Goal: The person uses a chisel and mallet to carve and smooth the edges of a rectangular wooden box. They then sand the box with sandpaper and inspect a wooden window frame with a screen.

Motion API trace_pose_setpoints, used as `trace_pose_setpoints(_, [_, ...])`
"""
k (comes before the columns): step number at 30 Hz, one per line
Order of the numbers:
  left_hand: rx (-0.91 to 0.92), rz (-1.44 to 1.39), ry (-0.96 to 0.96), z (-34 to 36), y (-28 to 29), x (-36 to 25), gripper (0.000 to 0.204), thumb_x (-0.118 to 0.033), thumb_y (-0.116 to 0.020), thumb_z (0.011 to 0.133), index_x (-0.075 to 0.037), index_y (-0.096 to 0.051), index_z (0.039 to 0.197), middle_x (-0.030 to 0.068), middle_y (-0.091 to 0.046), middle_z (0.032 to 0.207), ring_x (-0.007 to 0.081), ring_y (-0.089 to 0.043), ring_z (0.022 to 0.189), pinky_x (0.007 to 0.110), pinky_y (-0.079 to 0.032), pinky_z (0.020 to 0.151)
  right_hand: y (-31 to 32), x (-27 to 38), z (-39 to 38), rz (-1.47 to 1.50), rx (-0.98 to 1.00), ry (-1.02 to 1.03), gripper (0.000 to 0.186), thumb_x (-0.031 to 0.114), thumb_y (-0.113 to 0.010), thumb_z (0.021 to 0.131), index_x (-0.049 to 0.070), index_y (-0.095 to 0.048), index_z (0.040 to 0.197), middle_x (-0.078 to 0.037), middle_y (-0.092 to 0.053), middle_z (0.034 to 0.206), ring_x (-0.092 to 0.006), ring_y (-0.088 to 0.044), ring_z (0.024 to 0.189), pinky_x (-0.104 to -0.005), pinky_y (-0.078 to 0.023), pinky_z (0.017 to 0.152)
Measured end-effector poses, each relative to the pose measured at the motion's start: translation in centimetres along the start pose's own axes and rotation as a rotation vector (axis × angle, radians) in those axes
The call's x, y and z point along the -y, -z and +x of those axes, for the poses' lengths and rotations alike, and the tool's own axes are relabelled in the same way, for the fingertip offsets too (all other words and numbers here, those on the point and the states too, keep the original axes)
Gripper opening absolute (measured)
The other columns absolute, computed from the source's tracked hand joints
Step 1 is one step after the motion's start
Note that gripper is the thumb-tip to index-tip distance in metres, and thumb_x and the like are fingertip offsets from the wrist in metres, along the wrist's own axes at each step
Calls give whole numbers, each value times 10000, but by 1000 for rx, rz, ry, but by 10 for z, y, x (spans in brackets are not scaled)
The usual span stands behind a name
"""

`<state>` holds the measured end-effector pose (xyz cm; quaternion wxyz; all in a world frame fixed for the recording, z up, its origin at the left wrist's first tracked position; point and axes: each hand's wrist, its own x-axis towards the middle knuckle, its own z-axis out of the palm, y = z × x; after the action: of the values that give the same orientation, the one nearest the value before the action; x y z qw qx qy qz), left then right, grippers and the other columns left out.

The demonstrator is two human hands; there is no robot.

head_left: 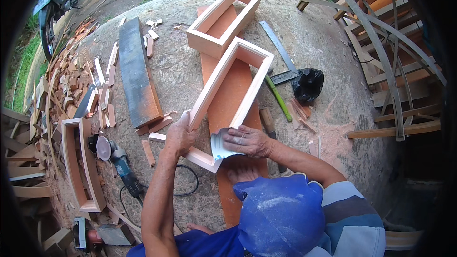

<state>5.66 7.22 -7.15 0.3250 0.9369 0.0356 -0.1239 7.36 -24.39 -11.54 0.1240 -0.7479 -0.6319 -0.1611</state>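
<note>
A pale wooden rectangular frame [215, 84], like a bottomless box, lies tilted across a long orange-brown board [233, 88]. My left hand [179, 136] is closed round the frame's left side near its close end. On the opposite rail my right hand [248, 142] presses a bent sheet of sandpaper [220, 145], its whitish back showing, against the wood. My bare foot [242, 175] rests on the board under the near end. Dusty blue cloth [281, 209] covers part of the lower view. Beyond, a second similar frame [205, 42] sits on the board's far end.
Left lie a dark-stained board [134, 66], a corded angle grinder [126, 172], a third frame [98, 188] and heaped offcuts [71, 88]. Right are a metal square [280, 47], a black plastic bag [307, 85], a green stick [278, 98] and curved wooden frames [395, 100]. A motorbike [59, 0] stands far left.
</note>
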Motion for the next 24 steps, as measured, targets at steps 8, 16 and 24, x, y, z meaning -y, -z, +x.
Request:
trace_pose_setpoints(8, [46, 55, 50, -1, 4, -9, 596, -198, -655, 913, -56, -473, 1463, 308, -699, 1108, 461, -678, 1081, 522, -538, 935, 19, -85, -35, -20, -182, -531, 439, 238, -504, 1063, 97, -557, 1475, -166, -487, 1579, -307, -444, 1486, -425, -360, 1229])
trace_pose_setpoints(16, [18, 67, 19, -2, 1, -11, 639, -182, -646, 881, -41, -453, 1474, 316, -692, 1109, 489, -671, 1067, 547, -532, 916, 44, -158, -11, -185, -133, -1032, 382, 257, -467, 1082, 12, -588, 1350, -293, -589, 1397, -432, -504, 1390, -526, -442, 1124])
trace_pose_setpoints(24, [13, -788, 116, 2, 5, 13, 695, -559, -447, 1089, 49, -599, 1390, 170, -682, 1316, 231, -642, 1179, 358, -480, 1039, 62, -147, 122, 159, -237, -1378, 484, 415, -419, 1088, 24, -607, 1302, -298, -710, 1080, -504, -676, 1013, -561, -539, 911])
